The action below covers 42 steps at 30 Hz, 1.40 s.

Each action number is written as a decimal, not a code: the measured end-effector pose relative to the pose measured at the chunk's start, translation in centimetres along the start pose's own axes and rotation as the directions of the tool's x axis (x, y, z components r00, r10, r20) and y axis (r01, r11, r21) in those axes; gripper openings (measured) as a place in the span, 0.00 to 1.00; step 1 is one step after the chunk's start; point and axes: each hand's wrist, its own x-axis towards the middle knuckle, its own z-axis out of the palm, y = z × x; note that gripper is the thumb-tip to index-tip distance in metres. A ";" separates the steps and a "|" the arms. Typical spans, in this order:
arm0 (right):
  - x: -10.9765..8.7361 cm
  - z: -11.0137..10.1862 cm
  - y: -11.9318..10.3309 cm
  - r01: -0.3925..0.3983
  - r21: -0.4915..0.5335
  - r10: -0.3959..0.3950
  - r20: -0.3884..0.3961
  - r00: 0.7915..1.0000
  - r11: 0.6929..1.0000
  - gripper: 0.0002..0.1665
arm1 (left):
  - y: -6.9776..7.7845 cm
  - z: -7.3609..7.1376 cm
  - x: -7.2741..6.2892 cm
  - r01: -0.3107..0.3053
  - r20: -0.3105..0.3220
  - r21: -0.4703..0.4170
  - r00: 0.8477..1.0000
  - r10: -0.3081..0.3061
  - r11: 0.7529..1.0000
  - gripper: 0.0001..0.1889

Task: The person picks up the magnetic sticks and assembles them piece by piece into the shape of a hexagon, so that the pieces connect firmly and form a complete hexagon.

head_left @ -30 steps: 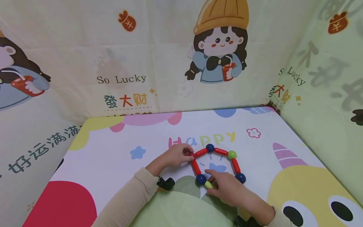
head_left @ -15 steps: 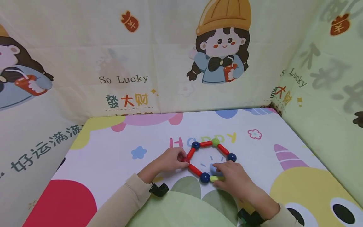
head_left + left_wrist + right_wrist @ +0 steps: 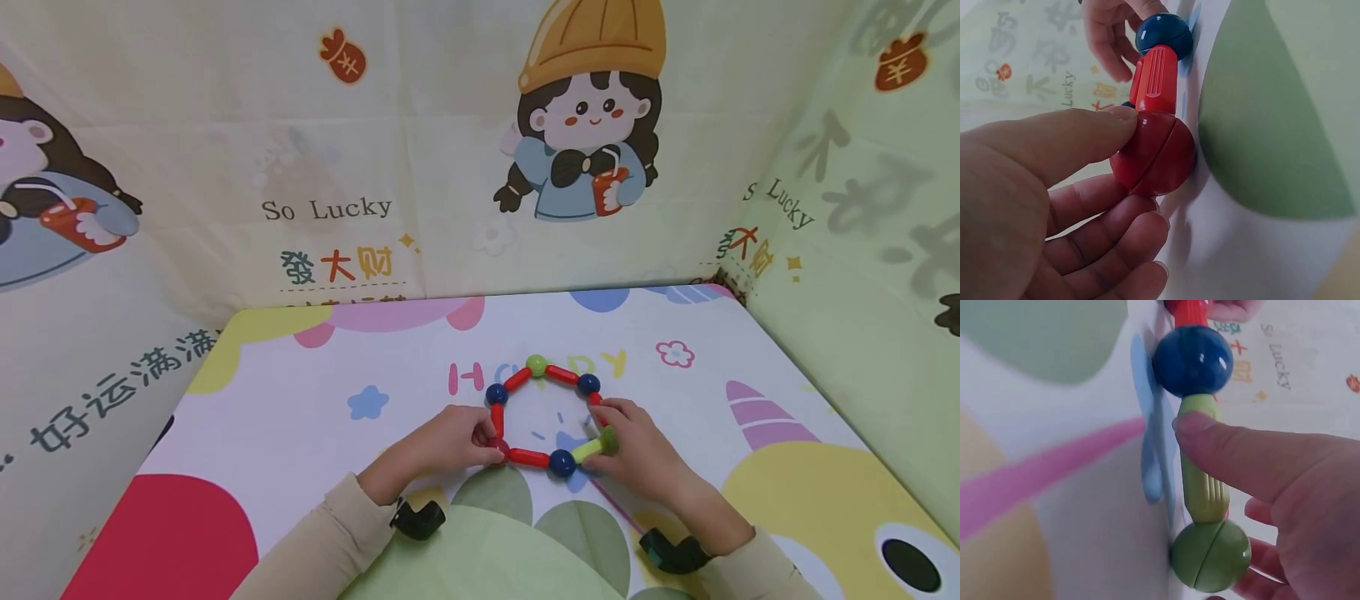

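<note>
A ring of magnetic rods and balls lies on the patterned table, seen whole in the head view. My left hand [image 3: 453, 437] pinches the red ball [image 3: 1157, 153] at the ring's near left corner, thumb on top and fingers below. From that ball a red rod [image 3: 529, 457] leads to a blue ball [image 3: 562, 463]. My right hand [image 3: 637, 446] holds the light green rod [image 3: 1204, 469] joined to this blue ball, with a darker green ball [image 3: 1211, 556] on its other end. Its fingers partly cover a red rod [image 3: 595, 399] on the ring's right side.
At the ring's far side are a bright green ball [image 3: 536, 365] and two more blue balls, linked by red rods. The white table [image 3: 300, 417] carries printed shapes. Cartoon-printed cloth [image 3: 450, 125] stands behind it and along both sides.
The ring has turned counter-clockwise. Its bright green ball has gone from the right to the far side, and the red ball has come nearer. The right hand has moved a little farther out.
</note>
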 end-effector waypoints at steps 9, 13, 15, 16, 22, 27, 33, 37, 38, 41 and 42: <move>0.5 -0.8 0.9 -0.034 0.106 0.029 0.048 0.998 0.994 0.43 | 0.4 0.0 -0.1 0.010 0.040 -0.025 0.999 -0.009 1.000 0.12; 0.6 -1.0 1.8 -0.025 0.172 0.019 0.037 0.999 0.985 0.39 | 0.6 0.1 -0.3 -0.011 0.066 -0.028 0.998 0.012 1.000 0.12; 0.6 -1.1 2.1 -0.032 0.210 0.024 0.042 0.999 0.977 0.37 | 0.6 0.1 -0.4 -0.021 0.067 -0.026 0.997 0.022 0.999 0.12; 0.6 -1.2 2.3 -0.038 0.226 0.028 0.047 0.999 0.973 0.36 | 0.6 0.2 -0.4 -0.020 0.067 -0.023 0.997 0.022 1.000 0.12; 0.6 -1.3 2.6 -0.049 0.274 0.030 0.071 0.997 0.961 0.34 | 0.5 0.2 -0.4 -0.021 0.041 -0.019 0.999 0.022 1.000 0.12; 0.4 -1.3 2.5 -0.081 0.288 0.057 0.093 0.994 0.954 0.33 | 0.4 0.2 -0.3 -0.044 -0.008 0.010 0.999 0.044 0.999 0.10; 0.1 -1.2 2.3 -0.088 0.309 0.060 0.101 0.993 0.947 0.29 | 0.4 0.2 0.0 -0.005 -0.064 0.025 0.998 0.006 1.000 0.12; -0.2 -1.3 2.1 -0.097 0.339 0.060 0.118 0.991 0.936 0.28 | 0.3 0.2 0.3 0.037 -0.131 0.022 0.991 -0.033 0.999 0.13; -0.3 -1.3 2.0 -0.109 0.340 0.070 0.125 0.990 0.934 0.28 | 0.2 0.2 0.5 0.046 -0.149 0.020 0.988 -0.042 0.999 0.13; -0.4 -1.5 1.7 -0.139 0.337 0.095 0.142 0.985 0.931 0.26 | -0.2 0.3 1.0 0.068 -0.203 0.000 0.977 -0.067 0.998 0.13; -0.5 -1.5 1.7 -0.138 0.337 0.094 0.144 0.985 0.931 0.25 | -0.2 0.3 1.1 0.077 -0.220 -0.007 0.973 -0.076 0.997 0.13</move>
